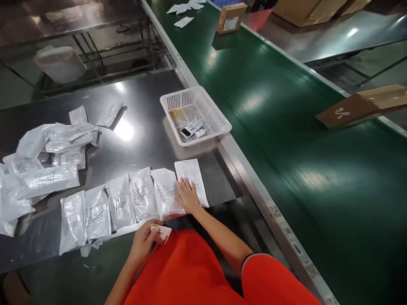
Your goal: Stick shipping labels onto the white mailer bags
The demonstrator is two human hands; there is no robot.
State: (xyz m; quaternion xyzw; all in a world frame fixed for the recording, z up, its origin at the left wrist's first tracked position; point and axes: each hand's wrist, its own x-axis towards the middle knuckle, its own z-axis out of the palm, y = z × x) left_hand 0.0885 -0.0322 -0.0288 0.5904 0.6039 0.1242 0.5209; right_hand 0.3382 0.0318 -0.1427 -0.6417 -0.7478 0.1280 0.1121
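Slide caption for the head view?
Left hand holds a printed label; right hand lies on the rightmost white poly mailer in a row of six.

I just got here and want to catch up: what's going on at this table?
A person in a red top stands at a steel table. The left hand holds a small printed slip; the right hand lies at the right end of a row of six white packets along the near edge. More packets are heaped loosely on the left. A white basket sits beyond the row, beside a green conveyor belt.
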